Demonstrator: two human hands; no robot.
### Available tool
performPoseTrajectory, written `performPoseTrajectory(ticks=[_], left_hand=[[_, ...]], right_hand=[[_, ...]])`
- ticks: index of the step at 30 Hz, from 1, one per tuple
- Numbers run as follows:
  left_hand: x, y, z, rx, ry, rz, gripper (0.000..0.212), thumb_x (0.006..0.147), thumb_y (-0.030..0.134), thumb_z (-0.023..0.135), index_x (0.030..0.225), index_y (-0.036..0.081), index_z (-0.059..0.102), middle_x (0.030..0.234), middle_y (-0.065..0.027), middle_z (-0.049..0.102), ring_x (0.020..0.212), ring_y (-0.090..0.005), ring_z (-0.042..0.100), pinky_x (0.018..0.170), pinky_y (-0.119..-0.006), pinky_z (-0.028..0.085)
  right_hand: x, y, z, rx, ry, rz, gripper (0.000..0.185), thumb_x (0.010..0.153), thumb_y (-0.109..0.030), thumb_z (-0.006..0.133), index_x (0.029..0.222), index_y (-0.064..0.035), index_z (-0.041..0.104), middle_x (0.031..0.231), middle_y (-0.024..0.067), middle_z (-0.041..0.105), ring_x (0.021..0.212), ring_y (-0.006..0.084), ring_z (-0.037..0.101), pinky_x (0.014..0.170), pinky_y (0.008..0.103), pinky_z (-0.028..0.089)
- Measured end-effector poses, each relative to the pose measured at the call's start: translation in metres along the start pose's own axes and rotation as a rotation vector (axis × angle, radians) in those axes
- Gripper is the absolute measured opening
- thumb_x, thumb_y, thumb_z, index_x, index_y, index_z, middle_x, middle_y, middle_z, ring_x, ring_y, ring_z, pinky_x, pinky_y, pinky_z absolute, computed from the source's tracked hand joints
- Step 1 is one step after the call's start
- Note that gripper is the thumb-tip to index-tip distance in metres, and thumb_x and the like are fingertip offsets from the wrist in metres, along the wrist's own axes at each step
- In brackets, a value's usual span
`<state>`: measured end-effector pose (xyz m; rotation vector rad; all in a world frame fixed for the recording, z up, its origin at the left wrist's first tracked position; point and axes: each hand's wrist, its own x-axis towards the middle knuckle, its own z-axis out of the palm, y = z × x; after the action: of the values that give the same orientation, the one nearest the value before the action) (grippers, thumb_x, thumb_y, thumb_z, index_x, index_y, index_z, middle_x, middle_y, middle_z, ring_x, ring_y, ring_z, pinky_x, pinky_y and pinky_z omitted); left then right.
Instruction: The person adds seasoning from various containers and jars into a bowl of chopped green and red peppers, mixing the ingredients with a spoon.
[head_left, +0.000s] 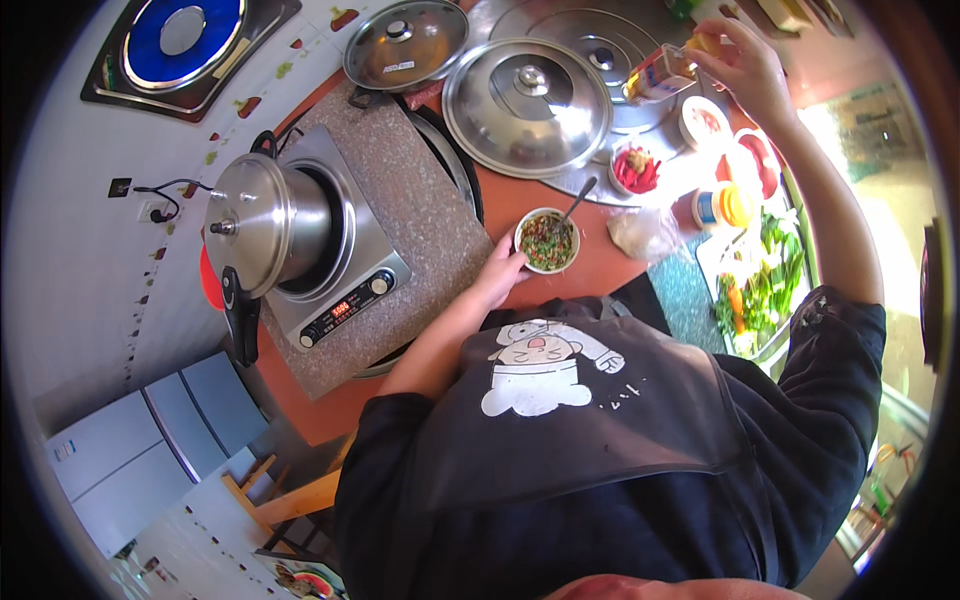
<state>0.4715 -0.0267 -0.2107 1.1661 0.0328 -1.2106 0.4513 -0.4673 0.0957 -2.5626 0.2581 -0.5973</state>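
My left hand (504, 268) holds the near left side of a small white bowl (530, 262) on the reddish-brown counter. Inside the bowl is a chopped mixture (551, 244) of green and red bits in dark liquid. A metal spoon (581, 196) leans in it, handle toward the far right. Up at the far right, my right hand (742, 71) has its fingers around the yellow cap of a clear bottle (660, 75) with a label and amber contents. Whether the bottle rests on the surface, I cannot tell. Nearby sits a bowl of cut red peppers (636, 169) with a brownish heap on top.
A pressure cooker (274, 225) stands on a lit induction cooker (345, 304) at left. Large pan lids (525, 105) cover the back. To the right are a plastic bag (645, 232), an orange-lidded jar (721, 206), a white dish (705, 124) and a tray of vegetables (757, 285).
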Motion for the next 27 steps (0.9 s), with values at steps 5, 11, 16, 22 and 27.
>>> performPoseTrajectory(ticks=[5, 11, 16, 22, 27], left_hand=[[-0.008, -0.006, 0.001, 0.009, -0.047, -0.001, 0.071, 0.097, -0.009, 0.039, 0.163, 0.014, 0.029, 0.156, -0.011, 0.045, 0.138, -0.028, 0.054, 0.109, -0.051, 0.055], [-0.049, 0.012, 0.001, 1.105, 0.213, 0.488, 0.088, 0.093, 0.033, 0.078, 0.163, 0.007, 0.031, 0.151, -0.0205, 0.046, 0.139, -0.0329, 0.05, 0.112, -0.047, 0.045], [-0.14, 0.082, 0.082, 1.052, -0.073, 0.971, 0.119, 0.064, 0.045, 0.098, 0.158, 0.008, 0.037, 0.144, -0.018, 0.053, 0.13, -0.0366, 0.054, 0.114, -0.05, 0.038], [-0.16, 0.085, 0.083, 0.728, -0.073, 0.725, 0.051, 0.079, 0.021, 0.092, 0.12, 0.01, 0.063, 0.103, -0.0034, 0.071, 0.098, -0.0131, 0.067, 0.083, -0.032, 0.054], [-0.171, 0.074, 0.07, 0.742, -0.063, 0.71, 0.044, 0.081, 0.02, 0.087, 0.116, 0.006, 0.065, 0.095, -0.0077, 0.073, 0.087, -0.0167, 0.071, 0.079, -0.032, 0.055]], right_hand=[[-0.068, -0.11, 0.0, -0.103, -0.116, 0.106, 0.043, 0.081, -0.03, 0.089, 0.109, -0.0039, 0.071, 0.092, 0.0117, 0.073, 0.081, 0.0237, 0.072, 0.075, 0.0365, 0.059], [-0.141, -0.173, 0.024, -0.07, -0.298, 0.012, 0.038, 0.079, -0.03, 0.085, 0.09, -0.0022, 0.062, 0.08, 0.0138, 0.068, 0.075, 0.0309, 0.07, 0.071, 0.0416, 0.056], [-0.182, -0.21, 0.069, 0.155, -0.262, 0.133, 0.04, 0.082, -0.033, 0.083, 0.087, -0.0013, 0.059, 0.073, 0.0153, 0.065, 0.068, 0.0314, 0.068, 0.066, 0.0421, 0.055], [-0.203, -0.257, 0.072, 0.292, -0.337, -0.059, 0.036, 0.085, -0.025, 0.077, 0.107, -0.0029, 0.061, 0.083, 0.015, 0.069, 0.071, 0.0317, 0.071, 0.065, 0.0413, 0.057], [-0.205, -0.263, 0.068, -0.15, -0.284, -0.539, 0.037, 0.08, -0.019, 0.073, 0.108, -0.0025, 0.057, 0.078, 0.0117, 0.061, 0.062, 0.031, 0.069, 0.053, 0.0435, 0.055]])
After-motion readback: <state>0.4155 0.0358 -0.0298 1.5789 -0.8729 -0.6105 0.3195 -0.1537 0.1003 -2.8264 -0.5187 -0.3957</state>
